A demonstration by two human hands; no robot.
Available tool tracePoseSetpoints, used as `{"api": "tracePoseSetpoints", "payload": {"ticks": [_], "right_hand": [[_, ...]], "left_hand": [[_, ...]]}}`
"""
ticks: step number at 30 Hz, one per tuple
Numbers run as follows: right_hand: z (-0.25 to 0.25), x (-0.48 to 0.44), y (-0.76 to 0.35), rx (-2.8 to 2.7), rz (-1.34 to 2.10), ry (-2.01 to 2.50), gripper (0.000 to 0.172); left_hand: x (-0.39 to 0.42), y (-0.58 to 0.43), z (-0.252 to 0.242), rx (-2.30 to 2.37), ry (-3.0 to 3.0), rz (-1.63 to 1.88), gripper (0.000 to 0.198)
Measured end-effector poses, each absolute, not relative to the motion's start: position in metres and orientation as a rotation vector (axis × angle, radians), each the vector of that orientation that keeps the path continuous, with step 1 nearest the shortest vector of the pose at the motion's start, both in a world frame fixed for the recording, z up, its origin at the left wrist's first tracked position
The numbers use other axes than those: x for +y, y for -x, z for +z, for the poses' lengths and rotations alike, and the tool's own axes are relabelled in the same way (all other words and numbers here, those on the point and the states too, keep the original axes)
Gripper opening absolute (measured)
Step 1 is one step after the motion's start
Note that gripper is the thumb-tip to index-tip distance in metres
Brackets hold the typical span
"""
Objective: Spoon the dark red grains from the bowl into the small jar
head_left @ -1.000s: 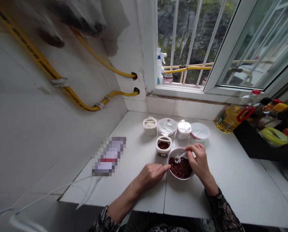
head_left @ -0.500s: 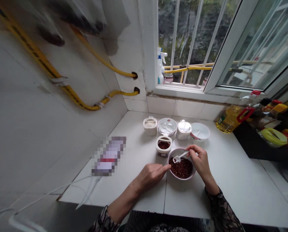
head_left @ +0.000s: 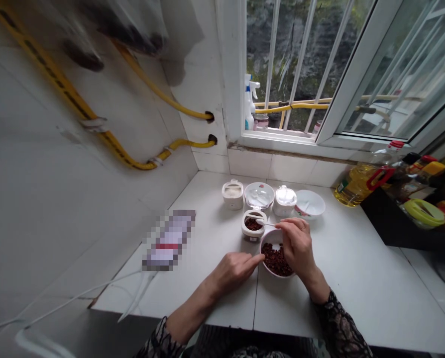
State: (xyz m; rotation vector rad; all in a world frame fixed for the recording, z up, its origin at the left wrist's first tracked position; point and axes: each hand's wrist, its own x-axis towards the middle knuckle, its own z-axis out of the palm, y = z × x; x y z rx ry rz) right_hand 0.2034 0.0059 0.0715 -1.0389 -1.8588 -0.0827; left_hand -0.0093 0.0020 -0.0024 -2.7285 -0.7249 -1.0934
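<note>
My right hand pinches the handle of a small white plastic spoon. The spoon's head is at the opening of a small lidded jar that contains dark red dried flakes. Below that hand stands a white bowl, partly covered by it, with more of the dark red flakes inside. At the bowl's left rim, my left hand rests with its index finger stretched against the edge and the other fingers curled; its thumb is hidden.
Behind stand a jar of pale contents, a white bowl, another white jar and a shallow bowl holding a spoon. A phone with a cable lies left. An oil bottle and condiment rack stand right.
My right hand has moved the spoon up and left from over the bowl to the jar's opening. My left hand stays at the bowl's rim.
</note>
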Motion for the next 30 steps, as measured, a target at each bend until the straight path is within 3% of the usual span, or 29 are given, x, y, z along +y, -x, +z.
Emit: {"api": "tracePoseSetpoints", "payload": {"ticks": [8, 14, 30], "right_hand": [[0.065, 0.004, -0.228, -1.819, -0.168, 1.246, 0.020], [0.055, 0.005, -0.218, -1.970, -0.011, 1.313, 0.021], [0.054, 0.006, -0.224, -1.671, 0.204, 1.443, 0.020]], "left_hand": [[0.003, 0.008, -0.004, -0.706, 2.706, -1.140, 0.025], [0.002, 0.009, -0.001, -0.712, 2.709, -1.117, 0.025], [0.002, 0.009, -0.002, -0.713, 2.718, -1.119, 0.026]]}}
